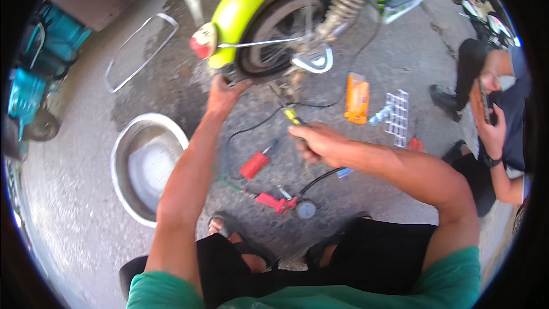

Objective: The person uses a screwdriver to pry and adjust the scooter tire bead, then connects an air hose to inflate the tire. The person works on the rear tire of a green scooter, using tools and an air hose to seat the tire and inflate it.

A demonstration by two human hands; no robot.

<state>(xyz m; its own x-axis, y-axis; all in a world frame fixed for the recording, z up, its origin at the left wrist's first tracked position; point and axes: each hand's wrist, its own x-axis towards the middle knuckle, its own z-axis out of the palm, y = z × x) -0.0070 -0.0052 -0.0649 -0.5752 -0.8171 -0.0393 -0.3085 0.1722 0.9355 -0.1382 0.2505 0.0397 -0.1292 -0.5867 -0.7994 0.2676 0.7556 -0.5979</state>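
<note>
A lime-green motorbike with a dark wheel (pixel 286 28) stands in front of me, its fender (pixel 234 23) carrying a red-and-white lamp. My left hand (pixel 225 96) grips the tyre's near lower edge under the fender; its fingers are partly hidden. My right hand (pixel 315 141) is closed around a yellow-handled tool (pixel 293 117), whose thin blurred metal shaft points up toward the wheel. Its exact kind is unclear. Below my hands lie a red-handled tool (pixel 255 165) with a short metal shaft and a red inflator gun (pixel 277 202) with a round gauge (pixel 306 210) and hose.
A metal basin (pixel 119 166) sits left of my left forearm. An orange pack (pixel 357 98), a light-blue item (pixel 380 116) and a white grid (pixel 396 119) lie to the right. A person (pixel 493 131) there holds a phone. A metal loop (pixel 143 67) and teal vehicle (pixel 28 94) are far left.
</note>
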